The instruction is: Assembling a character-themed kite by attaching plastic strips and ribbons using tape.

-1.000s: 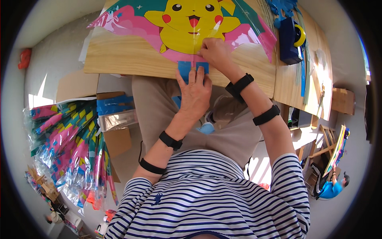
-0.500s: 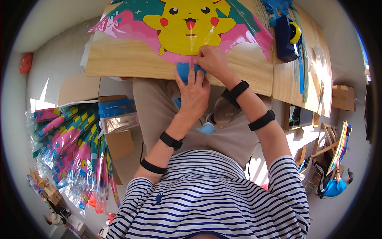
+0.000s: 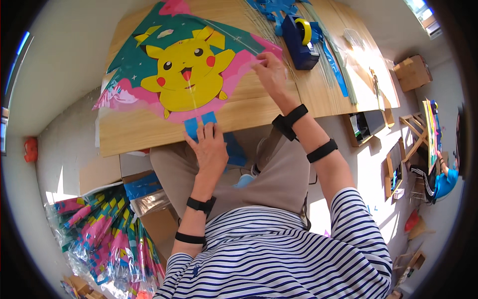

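A kite of teal and pink sheet, printed with a yellow cartoon animal, lies at a slant on the wooden table. Two blue strips hang from its near end at the table's front edge. My left hand rests there, fingers stretched out and tips on the strips. A thin pale rod runs along the kite's upper right side. At the right corner my right hand is closed, its fingertips pinched on the kite's edge. Whether the rod's lower end lies in that pinch cannot be made out.
A dark blue tape dispenser with a yellow roll stands right of the kite. Thin rods and blue strips lie beyond it. Many kites in clear wrapping are piled at the lower left beside cardboard boxes. Another person is at far right.
The kite now appears turned and further left, with more of it in view. My right hand has gone from the kite's near end to its right corner. My left hand stays on the blue strips.
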Motion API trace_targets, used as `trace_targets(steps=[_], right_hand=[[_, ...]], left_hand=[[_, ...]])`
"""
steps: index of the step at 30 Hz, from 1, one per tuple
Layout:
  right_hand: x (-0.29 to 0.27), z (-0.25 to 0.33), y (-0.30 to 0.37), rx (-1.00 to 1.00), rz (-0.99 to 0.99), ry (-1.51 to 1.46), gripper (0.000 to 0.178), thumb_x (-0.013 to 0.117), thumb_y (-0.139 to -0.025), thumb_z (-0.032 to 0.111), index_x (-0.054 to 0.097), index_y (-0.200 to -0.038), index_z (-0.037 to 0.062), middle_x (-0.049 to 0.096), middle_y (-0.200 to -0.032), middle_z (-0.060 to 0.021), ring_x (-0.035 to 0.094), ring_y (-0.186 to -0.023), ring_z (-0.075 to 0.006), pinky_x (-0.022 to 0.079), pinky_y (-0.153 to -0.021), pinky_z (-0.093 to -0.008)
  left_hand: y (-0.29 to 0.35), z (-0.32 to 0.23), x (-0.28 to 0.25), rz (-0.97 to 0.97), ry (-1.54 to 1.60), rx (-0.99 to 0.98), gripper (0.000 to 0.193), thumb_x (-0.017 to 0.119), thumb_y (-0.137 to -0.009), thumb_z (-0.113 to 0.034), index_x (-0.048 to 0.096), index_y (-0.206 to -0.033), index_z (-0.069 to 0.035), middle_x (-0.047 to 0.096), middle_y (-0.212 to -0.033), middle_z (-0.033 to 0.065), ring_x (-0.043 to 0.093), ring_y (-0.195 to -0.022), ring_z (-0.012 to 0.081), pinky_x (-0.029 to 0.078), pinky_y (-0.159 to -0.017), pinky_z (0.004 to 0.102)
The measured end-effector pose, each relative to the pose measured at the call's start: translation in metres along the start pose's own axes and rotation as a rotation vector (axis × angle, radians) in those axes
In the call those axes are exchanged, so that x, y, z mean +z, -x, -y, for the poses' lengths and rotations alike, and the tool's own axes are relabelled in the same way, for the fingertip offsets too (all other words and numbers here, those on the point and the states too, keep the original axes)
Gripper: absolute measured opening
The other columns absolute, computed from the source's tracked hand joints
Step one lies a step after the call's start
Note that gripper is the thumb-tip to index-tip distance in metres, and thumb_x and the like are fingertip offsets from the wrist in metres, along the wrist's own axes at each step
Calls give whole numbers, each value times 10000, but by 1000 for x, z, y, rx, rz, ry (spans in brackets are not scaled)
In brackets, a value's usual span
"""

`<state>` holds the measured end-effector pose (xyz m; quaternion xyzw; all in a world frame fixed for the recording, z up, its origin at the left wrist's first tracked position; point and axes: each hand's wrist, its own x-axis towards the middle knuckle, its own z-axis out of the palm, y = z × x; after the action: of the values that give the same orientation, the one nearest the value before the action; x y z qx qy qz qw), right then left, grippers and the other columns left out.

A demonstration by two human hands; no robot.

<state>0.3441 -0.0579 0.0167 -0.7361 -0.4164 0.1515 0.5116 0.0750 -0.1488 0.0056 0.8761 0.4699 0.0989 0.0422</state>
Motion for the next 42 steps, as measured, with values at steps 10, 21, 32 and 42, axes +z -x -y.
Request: trace_targets(steps=[10, 21, 32, 42], right_hand=[[-168, -36, -83, 551, -69, -285, 443, 703, -908, 321, 599, -1234, 38, 607, -1144, -101, 627, -841, -255, 558, -749, -449], [-185, -31, -84, 541, 76, -403, 215, 705, -900, 214, 665, -1027, 45, 647, -1038, -74, 644, -746, -259, 529, -660, -414], [-177, -77, -74, 546, -29, -594, 170, 722, -853, 85, 664, -996, 12, 675, -968, -93, 667, -922, -263, 468, -907, -538], [-165, -88, -34, 649, -78, -1052, 268, 742, -895, 206, 646, -1048, 9, 634, -939, -115, 674, -885, -272, 516, -896, -583]], left_hand=[[-1, 1, 2, -6, -45, 56, 645, 801, -744, -191, 557, -1323, -41, 498, -1316, 109, 428, -1305, 324, 178, -1131, 679], [-3, -6, -2, 7, -82, 57, 635, 808, -736, -190, 567, -1299, -22, 498, -1313, 129, 440, -1287, 329, 194, -1133, 667], [-3, -6, -3, 16, -78, 65, 646, 814, -731, -194, 572, -1302, -14, 497, -1315, 131, 440, -1287, 333, 201, -1132, 665], [-3, -5, -3, 17, -67, 61, 632, 814, -731, -191, 574, -1292, -26, 496, -1322, 123, 438, -1294, 330, 205, -1130, 666]])
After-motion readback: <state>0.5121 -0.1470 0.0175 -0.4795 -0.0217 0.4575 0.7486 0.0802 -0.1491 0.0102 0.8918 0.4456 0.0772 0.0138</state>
